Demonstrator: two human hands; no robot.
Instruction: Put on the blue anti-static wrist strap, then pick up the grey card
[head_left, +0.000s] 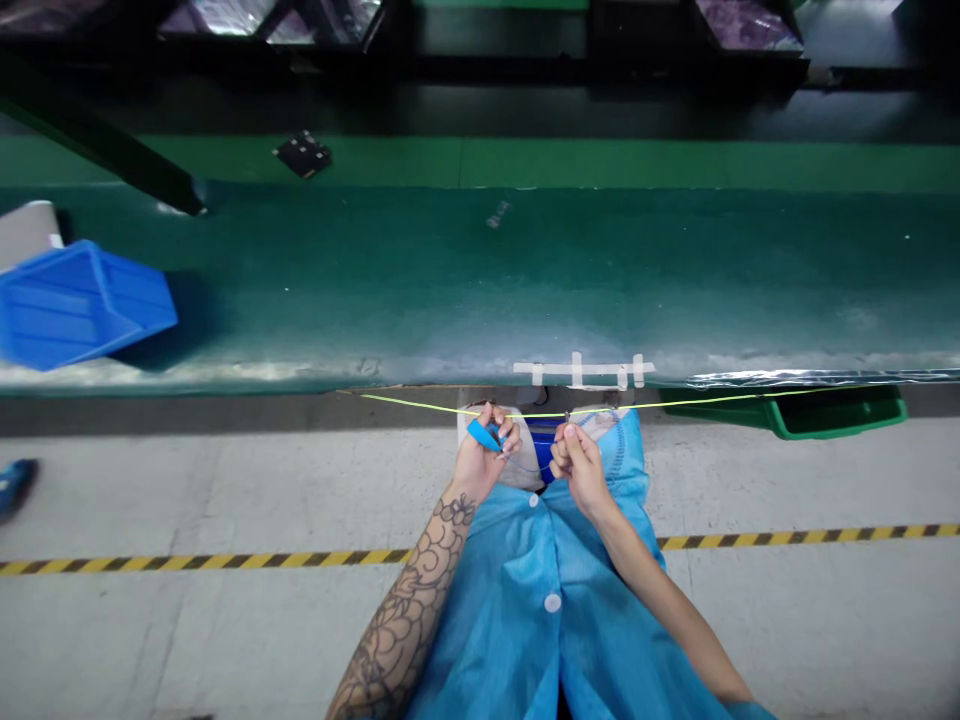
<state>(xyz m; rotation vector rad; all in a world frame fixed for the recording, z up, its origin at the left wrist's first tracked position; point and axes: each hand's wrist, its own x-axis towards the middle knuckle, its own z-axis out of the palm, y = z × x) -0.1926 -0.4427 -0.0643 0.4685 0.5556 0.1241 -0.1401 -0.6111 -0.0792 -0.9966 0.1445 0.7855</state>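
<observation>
My left hand (484, 450) is in front of the table edge, its fingers curled about a blue wrist strap (484, 435). A thin blue cord (534, 468) hangs in a loop between my two hands. My right hand (581, 465) pinches a small metal clip (568, 418) at a yellow-green wire (697, 403). That wire stretches along the front edge of the table, passing right by the fingertips of both hands. Whether the clip's jaws grip the wire is too small to tell.
The green-covered table (375, 270) carries a blue bin (82, 305) at left and a small black plate (303, 155) farther back. White tape strips (583, 370) mark its front edge. A green bin (840, 415) sits below the edge at right. Striped tape (225, 561) crosses the floor.
</observation>
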